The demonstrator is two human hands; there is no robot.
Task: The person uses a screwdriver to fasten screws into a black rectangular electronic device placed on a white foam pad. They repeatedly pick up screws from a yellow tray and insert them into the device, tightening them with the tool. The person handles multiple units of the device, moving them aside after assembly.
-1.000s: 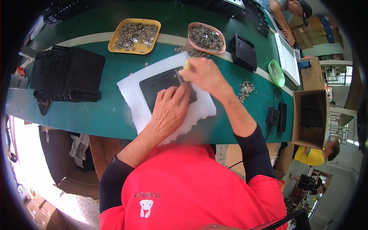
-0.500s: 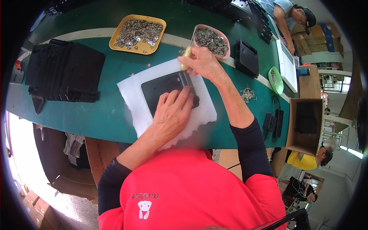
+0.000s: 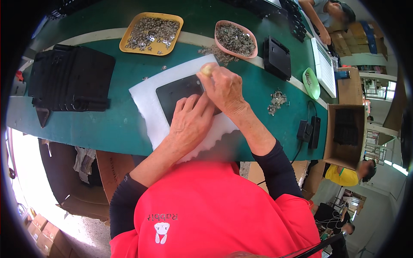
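Observation:
A black plastic housing [image 3: 174,92] lies on a white foam sheet [image 3: 144,95] in front of me. My left hand [image 3: 191,118] rests on it, fingers lightly bent and spread over its surface, holding nothing. My right hand [image 3: 226,90] is closed round a hand tool with a pale yellow handle [image 3: 208,69], over the housing's right side. The handle's end shows above my fist; the tool's shaft and tip are hidden beneath the hand. My two hands almost meet at the fingertips.
A yellow tray [image 3: 178,19] and a pink tray [image 3: 254,36] hold small metal pieces. Black housings [image 3: 73,79] stand stacked at left; another black housing [image 3: 276,58] lies right. Loose clips [image 3: 276,102], a green bowl [image 3: 316,88], a power adapter [image 3: 304,130] and a carton [image 3: 328,142] follow.
My right hand has turned the tool from shaft-up to shaft hidden below and lowered it over the housing. Metal pieces now lie spilled beside the pink tray. My left hand stays on the housing.

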